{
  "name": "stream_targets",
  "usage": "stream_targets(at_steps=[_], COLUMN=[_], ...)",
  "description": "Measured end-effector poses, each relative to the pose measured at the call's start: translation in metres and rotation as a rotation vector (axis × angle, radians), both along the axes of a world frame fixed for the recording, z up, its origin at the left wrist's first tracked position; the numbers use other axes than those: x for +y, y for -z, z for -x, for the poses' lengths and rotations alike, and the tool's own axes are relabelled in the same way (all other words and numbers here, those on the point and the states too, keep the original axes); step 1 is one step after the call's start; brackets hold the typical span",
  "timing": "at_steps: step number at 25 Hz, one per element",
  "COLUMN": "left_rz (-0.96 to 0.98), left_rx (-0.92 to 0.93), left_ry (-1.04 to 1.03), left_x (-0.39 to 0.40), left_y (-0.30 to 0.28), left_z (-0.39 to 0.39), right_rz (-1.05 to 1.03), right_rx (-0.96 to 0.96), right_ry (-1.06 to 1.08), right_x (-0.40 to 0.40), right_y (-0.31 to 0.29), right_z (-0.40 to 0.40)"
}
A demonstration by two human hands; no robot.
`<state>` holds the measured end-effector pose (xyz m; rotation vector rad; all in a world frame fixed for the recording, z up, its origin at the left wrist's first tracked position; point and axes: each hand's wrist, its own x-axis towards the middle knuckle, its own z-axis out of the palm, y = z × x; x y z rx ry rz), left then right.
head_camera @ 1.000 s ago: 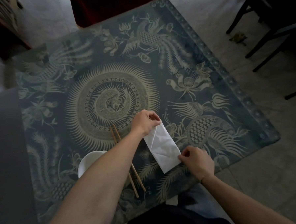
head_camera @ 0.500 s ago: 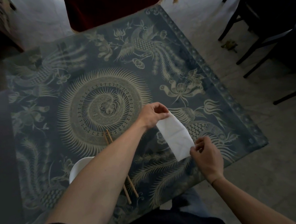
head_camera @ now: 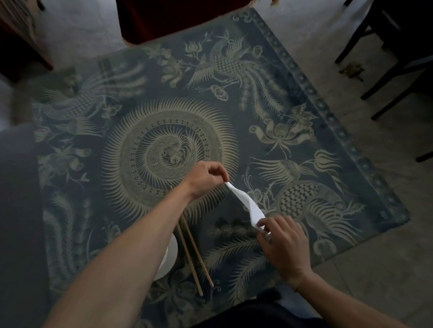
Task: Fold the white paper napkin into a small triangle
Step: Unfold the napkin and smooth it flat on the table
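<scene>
The white paper napkin hangs in the air above the table, folded into a narrow strip and seen nearly edge-on, slightly twisted. My left hand pinches its far upper end between thumb and fingertips. My right hand pinches its near lower end, and that end is partly hidden behind the fingers. The strip stretches diagonally between both hands, over the blue tablecloth with its pale bird and flower pattern.
A pair of wooden chopsticks lies on the cloth under my left forearm. A white bowl sits beside them, mostly hidden by the arm. Dark chairs stand at the right, and a red-draped furniture piece beyond the table.
The napkin was lifted off the cloth and turned from a flat, broad face to nearly edge-on. Both hands kept their pinch on its ends.
</scene>
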<state>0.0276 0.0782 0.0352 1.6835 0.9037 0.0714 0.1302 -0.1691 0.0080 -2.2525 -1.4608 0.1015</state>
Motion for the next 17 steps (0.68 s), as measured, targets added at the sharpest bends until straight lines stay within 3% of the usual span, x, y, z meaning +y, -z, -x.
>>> stream_targets(at_steps=[4,10,12,14,17], left_rz=[-0.118,-0.148,0.058,0.393,0.656], left_rx=[0.069,0.068,0.115,0.182,0.194], left_ry=[0.059,-0.108,-0.368,-0.575,-0.515], left_x=[0.003,-0.001,-0.019,-0.041,-0.065], left_y=[0.006,0.010,0.011,0.009,0.012], left_z=[0.021,0.018,0.011,0.008,0.016], right_rz=[0.038,0.023,0.006,-0.015,0.002], right_rx=[0.005,0.138,0.212,0.238,0.240], right_ry=[-0.098,0.009,0.106,0.130,0.090], right_x=[-0.003,0.004,0.009,0.015,0.021], right_y=[0.004,0.000,-0.004,-0.008,-0.009], right_z=[0.012,0.011,0.009,0.009,0.013])
